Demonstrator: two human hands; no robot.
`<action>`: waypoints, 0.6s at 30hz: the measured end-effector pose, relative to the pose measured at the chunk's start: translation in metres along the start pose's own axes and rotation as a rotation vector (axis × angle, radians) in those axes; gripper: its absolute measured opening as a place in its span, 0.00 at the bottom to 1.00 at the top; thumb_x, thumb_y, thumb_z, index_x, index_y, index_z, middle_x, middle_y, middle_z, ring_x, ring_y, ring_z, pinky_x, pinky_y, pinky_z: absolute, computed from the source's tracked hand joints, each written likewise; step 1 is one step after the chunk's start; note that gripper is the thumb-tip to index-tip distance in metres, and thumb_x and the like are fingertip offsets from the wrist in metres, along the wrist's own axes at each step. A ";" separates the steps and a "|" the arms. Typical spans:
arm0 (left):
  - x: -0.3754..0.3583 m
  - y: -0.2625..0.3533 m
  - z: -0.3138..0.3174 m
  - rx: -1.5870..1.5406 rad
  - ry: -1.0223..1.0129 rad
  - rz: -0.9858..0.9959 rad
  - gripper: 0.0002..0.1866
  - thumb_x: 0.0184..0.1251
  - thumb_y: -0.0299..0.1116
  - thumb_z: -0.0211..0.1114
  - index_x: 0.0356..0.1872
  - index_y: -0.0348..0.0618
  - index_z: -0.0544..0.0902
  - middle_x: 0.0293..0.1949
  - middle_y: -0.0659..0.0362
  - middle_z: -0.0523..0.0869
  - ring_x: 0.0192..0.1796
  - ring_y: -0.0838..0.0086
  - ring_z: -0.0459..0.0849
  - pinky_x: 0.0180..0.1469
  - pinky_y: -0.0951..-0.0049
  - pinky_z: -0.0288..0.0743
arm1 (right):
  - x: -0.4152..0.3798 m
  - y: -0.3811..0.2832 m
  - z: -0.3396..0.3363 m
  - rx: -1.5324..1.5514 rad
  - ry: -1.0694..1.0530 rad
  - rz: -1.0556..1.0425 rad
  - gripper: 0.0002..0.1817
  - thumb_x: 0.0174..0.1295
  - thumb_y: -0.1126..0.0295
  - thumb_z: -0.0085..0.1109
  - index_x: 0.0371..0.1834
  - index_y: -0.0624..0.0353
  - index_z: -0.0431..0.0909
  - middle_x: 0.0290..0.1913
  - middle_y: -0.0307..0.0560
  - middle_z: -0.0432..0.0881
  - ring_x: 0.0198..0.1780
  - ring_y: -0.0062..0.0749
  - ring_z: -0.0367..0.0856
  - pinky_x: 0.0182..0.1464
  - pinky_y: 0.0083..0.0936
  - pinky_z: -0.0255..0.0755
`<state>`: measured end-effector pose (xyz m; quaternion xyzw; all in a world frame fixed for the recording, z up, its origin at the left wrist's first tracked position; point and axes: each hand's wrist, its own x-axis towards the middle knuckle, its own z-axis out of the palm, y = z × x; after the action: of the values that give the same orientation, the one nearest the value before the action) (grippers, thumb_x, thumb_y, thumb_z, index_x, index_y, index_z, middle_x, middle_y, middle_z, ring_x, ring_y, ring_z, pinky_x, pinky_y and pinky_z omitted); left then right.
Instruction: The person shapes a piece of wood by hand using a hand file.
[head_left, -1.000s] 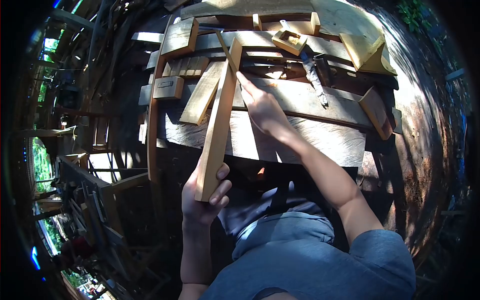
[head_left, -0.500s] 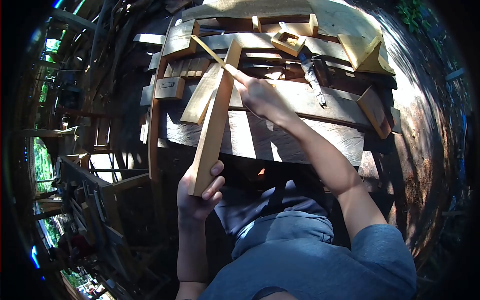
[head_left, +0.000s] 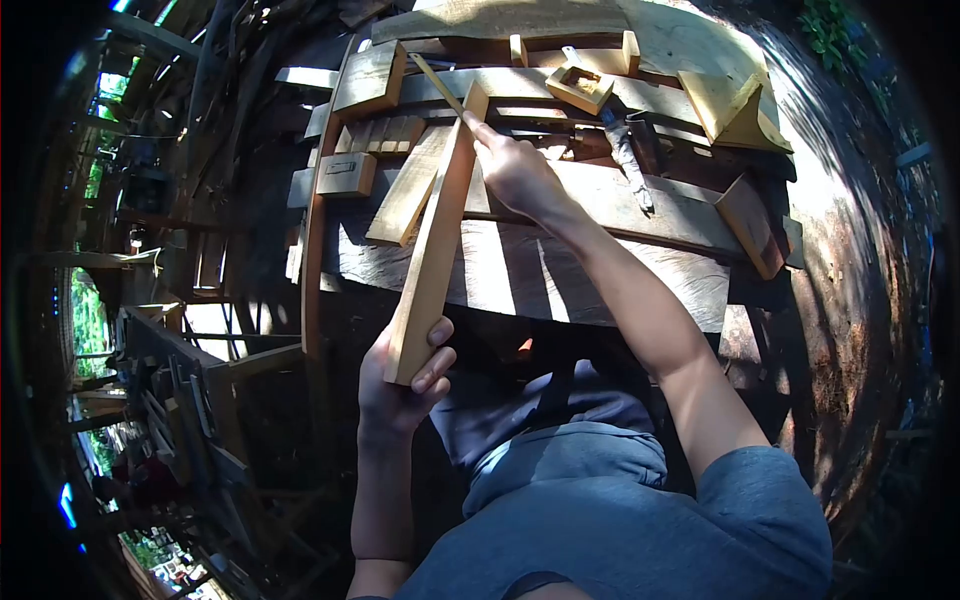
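Note:
My left hand [head_left: 395,385] is closed round the near end of a long squared wooden board [head_left: 435,245], which slants up and away from me over the bench. At the board's far end my right hand [head_left: 518,175] is closed, with the index finger pointing along a thin yellow stick [head_left: 436,82]. The stick crosses or lies beside the board's tip and points up to the left; its exact kind does not show. Beside the board, a shorter flat plank [head_left: 405,195] rests on the bench.
The plank-topped bench [head_left: 610,275] holds a hollowed wooden block [head_left: 580,88], a block with a drawn outline [head_left: 345,175], a large block [head_left: 370,80], a wrapped long tool [head_left: 627,160] and an angled wooden piece [head_left: 735,110]. A tilted board [head_left: 752,225] stands at right.
The long board and both hands have shifted slightly, the near end up and to the right. The yellow stick's far tip appears higher and further right. Both grips look unchanged.

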<state>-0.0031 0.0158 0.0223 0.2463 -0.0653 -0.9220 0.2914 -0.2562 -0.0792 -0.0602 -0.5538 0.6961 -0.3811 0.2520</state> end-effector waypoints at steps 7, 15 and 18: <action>0.002 -0.006 0.003 0.021 0.033 0.028 0.17 0.77 0.31 0.36 0.59 0.32 0.65 0.40 0.52 0.67 0.21 0.77 0.68 0.16 0.80 0.65 | -0.069 -0.025 -0.009 -0.034 -0.078 -0.064 0.28 0.71 0.66 0.44 0.75 0.48 0.59 0.27 0.67 0.81 0.30 0.58 0.84 0.36 0.50 0.77; 0.004 -0.010 0.004 0.086 0.059 0.019 0.18 0.78 0.31 0.34 0.59 0.33 0.64 0.39 0.53 0.67 0.20 0.77 0.67 0.14 0.81 0.63 | 0.000 -0.003 -0.013 -0.056 -0.118 0.112 0.26 0.73 0.61 0.41 0.75 0.43 0.60 0.32 0.66 0.83 0.36 0.56 0.85 0.41 0.48 0.77; 0.004 -0.012 0.006 0.102 0.090 0.038 0.18 0.78 0.32 0.34 0.61 0.35 0.64 0.39 0.53 0.67 0.20 0.77 0.67 0.14 0.81 0.62 | 0.036 0.006 -0.005 -0.261 -0.021 0.160 0.26 0.73 0.61 0.42 0.75 0.32 0.58 0.39 0.65 0.84 0.39 0.58 0.85 0.42 0.50 0.78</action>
<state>-0.0151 0.0235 0.0229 0.3009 -0.1036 -0.8997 0.2986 -0.2729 -0.1125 -0.0599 -0.5286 0.7790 -0.2602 0.2146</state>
